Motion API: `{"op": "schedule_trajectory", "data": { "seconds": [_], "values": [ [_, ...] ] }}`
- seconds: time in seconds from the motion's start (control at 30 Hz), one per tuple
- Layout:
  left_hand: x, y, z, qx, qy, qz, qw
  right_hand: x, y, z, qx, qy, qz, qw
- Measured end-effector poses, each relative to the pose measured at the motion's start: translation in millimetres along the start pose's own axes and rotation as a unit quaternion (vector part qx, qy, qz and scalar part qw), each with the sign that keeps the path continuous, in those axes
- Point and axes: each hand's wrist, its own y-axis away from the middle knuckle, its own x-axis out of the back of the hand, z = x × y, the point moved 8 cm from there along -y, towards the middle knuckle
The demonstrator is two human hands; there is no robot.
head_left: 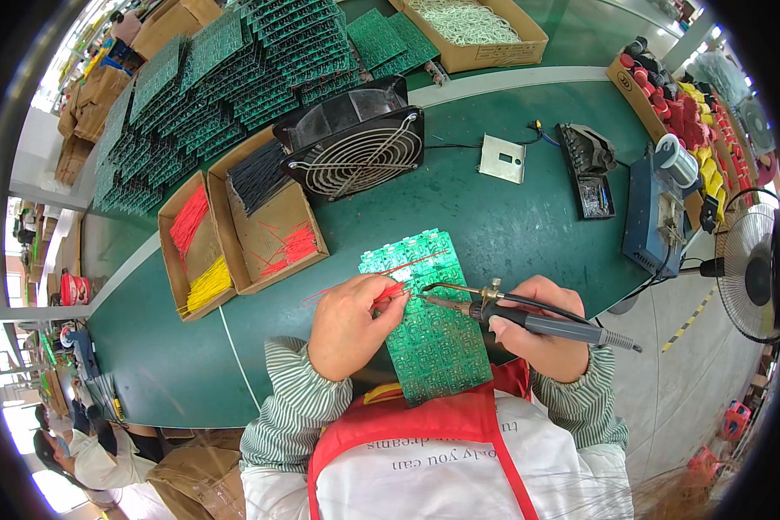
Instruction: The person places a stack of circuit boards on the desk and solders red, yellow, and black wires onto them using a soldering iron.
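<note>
A green circuit board panel (438, 347) lies in front of me, its near edge against my apron. In my right hand (546, 325) is a soldering iron (537, 322) with a thin curved feed tube fixed along it. Its tip points left, close to the upper middle of the panel. My left hand (351, 321) is closed on several thin red wires (388, 293) between thumb and fingers, just left of the tip. One red wire (416, 262) lies across the panel's upper part. Whether the tip touches a wire is too small to tell.
Cardboard trays of red, yellow and black wires (208, 284) stand left, beside a black fan (355, 152). Stacked green boards (234, 82) fill the far left. At right are a metal plate (503, 159), a black holder (589, 173), a blue soldering station (653, 217) and a solder spool (678, 160).
</note>
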Motion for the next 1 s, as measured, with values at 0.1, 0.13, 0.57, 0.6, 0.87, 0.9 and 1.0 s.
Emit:
{"op": "schedule_trajectory", "data": {
  "seconds": [0.1,0.13,0.57,0.6,0.87,0.9,1.0],
  "values": [
    [0,0,-1,0.006,0.002,-0.002,1.0,1,-2,-8,0.019,0.026,-0.008,0.999],
    [0,0,-2,0.006,0.002,-0.003,1.0,0,-3,-12,0.038,0.053,-0.015,0.998],
    [38,2,1,-0.042,-0.058,0.052,0.996,20,7,-5,-0.008,0.02,0.036,0.999],
    [63,3,-4,-0.025,-0.157,0.133,0.978,22,8,-6,-0.008,0.026,0.037,0.999],
    [14,-3,30,-0.059,-0.08,0.047,0.994,28,13,6,-0.047,-0.015,0.063,0.997],
    [4,-5,30,-0.069,-0.055,0.035,0.996,29,13,5,-0.043,-0.006,0.064,0.997],
    [-10,-9,26,-0.069,-0.033,0.017,0.997,28,14,4,-0.028,0.015,0.063,0.997]
  ]
}}
